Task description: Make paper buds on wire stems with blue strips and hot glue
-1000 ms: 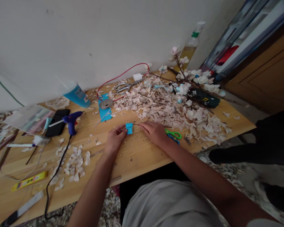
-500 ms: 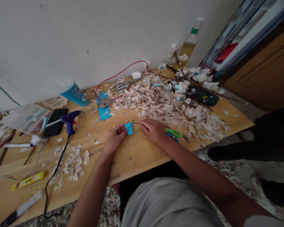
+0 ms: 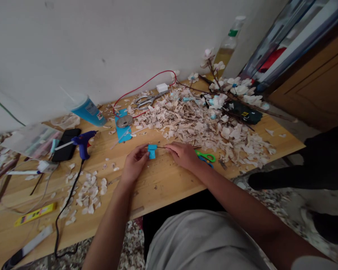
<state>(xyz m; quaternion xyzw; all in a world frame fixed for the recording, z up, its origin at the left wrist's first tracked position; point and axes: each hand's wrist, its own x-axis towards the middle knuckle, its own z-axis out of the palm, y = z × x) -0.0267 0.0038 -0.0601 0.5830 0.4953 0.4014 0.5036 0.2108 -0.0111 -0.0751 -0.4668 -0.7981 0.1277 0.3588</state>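
Near the table's front middle, my left hand (image 3: 135,161) is closed, pinching a small folded piece of blue paper (image 3: 152,151) at its left side. A thin dark stick (image 3: 161,147) runs from the blue piece to my right hand (image 3: 182,155), whose thumb and fingers grip its other end. Just right of that hand lie green-handled scissors (image 3: 206,156) and a blue-handled pair (image 3: 205,161), partly hidden. Behind the hands, a larger blue sheet (image 3: 124,137) lies under a round metal disc (image 3: 124,121).
A large heap of pale petals (image 3: 197,120) covers the table's right half. Flowering branches (image 3: 227,93) and a bottle (image 3: 226,52) stand behind it. Leftward are a blue glue gun (image 3: 84,144), a black phone (image 3: 67,145), a blue cup (image 3: 90,112) and a yellow box (image 3: 35,214). A person's dark-clothed legs show at right.
My left hand has shifted slightly left along the blue paper, and its fingers look a little more extended. My right hand keeps its grip on the stick. The view has tilted slightly.
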